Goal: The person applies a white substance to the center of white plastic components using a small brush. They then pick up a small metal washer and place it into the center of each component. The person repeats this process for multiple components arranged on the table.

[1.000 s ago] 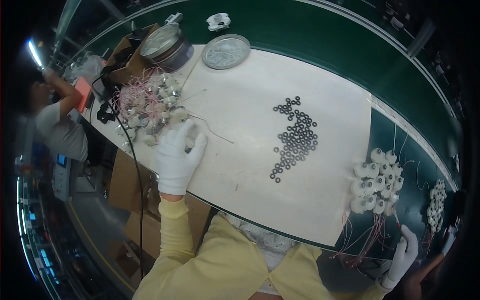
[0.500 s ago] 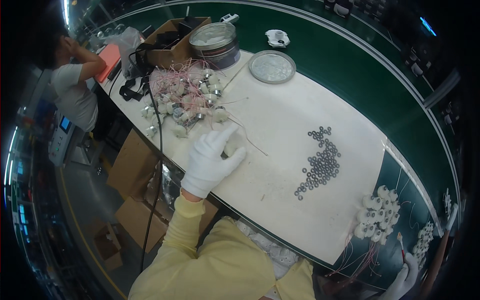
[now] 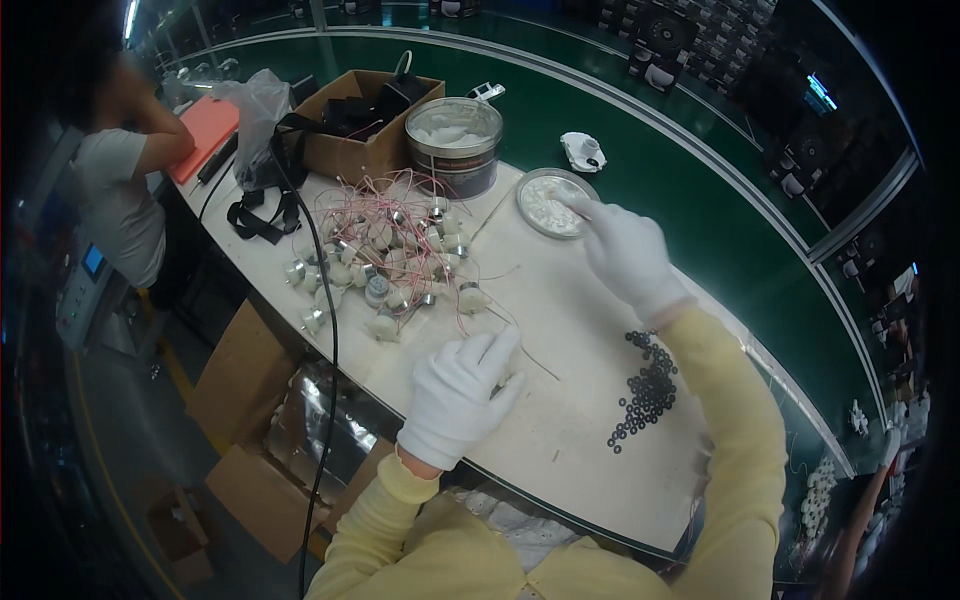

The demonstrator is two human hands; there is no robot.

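My left hand (image 3: 458,400), in a white glove, hovers over the near side of the white table with its thumb and fingers curled together. Whatever lies between those fingertips is mostly hidden. Just beyond is a pile of small white-and-metal motors (image 3: 375,290) with tangled pink-red wires. My right hand (image 3: 630,258), also gloved, reaches over the table to a round shallow lid (image 3: 528,218) holding white paste (image 3: 548,207). Its fingers are closed on a small brush, largely hidden by the glove, tip down at the paste.
Dark small rings (image 3: 645,395) lie scattered right of centre. Behind the pile stand a tin of white paste (image 3: 455,165) and a cardboard box (image 3: 345,150) of black items. A black cable (image 3: 325,370) hangs across the left side. Another person (image 3: 125,190) sits at far left.
My right hand has moved from the lower right, beside a cluster of white parts, up to the lid with the brush. The left hand stays curled near the pile; the view has shifted.
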